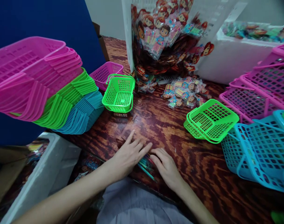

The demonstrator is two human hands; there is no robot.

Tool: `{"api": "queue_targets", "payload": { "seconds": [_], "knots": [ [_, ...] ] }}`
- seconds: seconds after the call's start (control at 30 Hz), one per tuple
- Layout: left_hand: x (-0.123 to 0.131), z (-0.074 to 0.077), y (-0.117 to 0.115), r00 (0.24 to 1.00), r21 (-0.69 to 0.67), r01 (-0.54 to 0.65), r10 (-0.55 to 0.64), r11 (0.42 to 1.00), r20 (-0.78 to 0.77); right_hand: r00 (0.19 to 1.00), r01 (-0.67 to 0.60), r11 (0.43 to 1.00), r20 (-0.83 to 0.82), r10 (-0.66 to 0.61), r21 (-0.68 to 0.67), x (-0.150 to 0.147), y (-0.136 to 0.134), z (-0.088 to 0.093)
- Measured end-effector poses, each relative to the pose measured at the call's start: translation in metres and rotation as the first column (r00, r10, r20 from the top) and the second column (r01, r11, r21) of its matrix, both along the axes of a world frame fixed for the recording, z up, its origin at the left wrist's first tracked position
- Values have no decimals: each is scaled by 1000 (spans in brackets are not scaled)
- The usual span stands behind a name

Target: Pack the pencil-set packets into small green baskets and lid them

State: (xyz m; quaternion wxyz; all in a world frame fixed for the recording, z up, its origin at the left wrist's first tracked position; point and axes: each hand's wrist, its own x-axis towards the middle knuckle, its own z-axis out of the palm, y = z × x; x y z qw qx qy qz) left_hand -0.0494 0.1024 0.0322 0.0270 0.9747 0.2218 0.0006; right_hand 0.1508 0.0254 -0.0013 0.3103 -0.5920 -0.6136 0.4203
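My left hand [130, 153] lies across the near part of the table with its fingers stretched and spread. Beneath its palm and fingertips is a small bunch of thin coloured sticks [146, 172], mostly teal and green with some red. They look blurred, and my hands partly cover them. On the bunch's right side, my right hand [166, 168] is curled, thumb and fingers bent in at its edge; what lies between them is hidden. A green basket [120, 109] stands beyond my left hand, and another green basket [211, 121] is to the right.
Stacked pink, green and blue baskets [69, 93] rise at the left. Pink baskets [251, 96] and blue baskets [267, 146] crowd the right. Doll-print packets [183, 91] lie before a white crate [129, 37]. A foam box [246, 62] stands behind; another foam box [50, 168] is lower left.
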Motion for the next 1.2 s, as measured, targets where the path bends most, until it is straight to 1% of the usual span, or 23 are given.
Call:
{"api": "queue_targets", "payload": {
  "seconds": [0.03, 0.1, 0.17, 0.2, 0.27, 0.3, 0.37, 0.43, 0.5, 0.53, 0.6, 0.63, 0.7, 0.77, 0.83, 0.87, 0.93, 1.03, 1.1, 1.2],
  "knots": [
    [0, -1, 2, 999, -35, 18, -19, 999, -26, 992, 78, 996, -95, -81, -29, 1, -5, -4],
    [0, -2, 4, 997, -88, 2, -9, 996, -74, 930, 259, 963, -250, -269, -73, 1, -17, -14],
    [0, 0, 2, 994, -121, -33, 19, 992, -111, 852, 415, 908, -323, -412, -65, -3, -31, -25],
    [0, 2, 0, 992, -127, -50, 35, 991, -124, 825, 466, 884, -339, -452, -44, -8, -36, -30],
    [0, 5, -4, 988, -125, -68, 50, 990, -145, 787, 516, 856, -387, -481, -13, -22, -38, -36],
    [0, 6, -6, 987, -116, -77, 59, 990, -152, 767, 522, 853, -430, -476, -14, -29, -35, -38],
    [-1, 3, -10, 982, -90, -106, 90, 990, -167, 712, 518, 855, -536, -454, -36, -43, -20, -38],
    [-6, -6, -14, 977, -59, -149, 138, 987, -161, 642, 518, 852, -626, -444, -74, -49, 1, -37],
    [-13, -17, -16, 975, -29, -193, 188, 981, -121, 587, 519, 847, -674, -449, -112, -45, 18, -35],
    [-16, -22, -17, 975, -17, -206, 204, 978, -91, 572, 516, 847, -687, -449, -124, -41, 22, -35],
    [-21, -26, -15, 973, -12, -226, 225, 974, -47, 581, 502, 858, -692, -429, -111, -32, 22, -37],
    [-22, -24, -13, 971, -24, -234, 233, 972, -48, 602, 494, 865, -683, -413, -88, -29, 18, -39],
    [-23, -16, -8, 964, -70, -259, 254, 963, -80, 658, 492, 870, -646, -387, -20, -28, 8, -42],
    [-26, -5, -3, 952, -118, -298, 286, 947, -113, 707, 502, 864, -596, -381, 42, -32, 0, -44],
    [-36, 1, -1, 938, -149, -341, 327, 928, -110, 734, 514, 854, -555, -391, 78, -39, -3, -46],
    [-43, 2, -1, 931, -163, -363, 351, 917, -98, 739, 519, 850, -545, -397, 85, -42, -2, -46],
    [-59, 0, -5, 912, -203, -409, 404, 890, -64, 740, 521, 849, -542, -398, 87, -49, 3, -47],
    [-76, -8, -12, 882, -307, -448, 472, 840, 1, 723, 511, 857, -571, -388, 65, -57, 13, -47],
    [-78, -12, -15, 875, -386, -428, 482, 817, 50, 702, 512, 858, -596, -390, 40, -61, 20, -46],
    [-71, -17, -16, 867, -486, -369, 482, 792, 127, 670, 519, 854, -620, -408, -1, -65, 29, -42]
  ]
}}
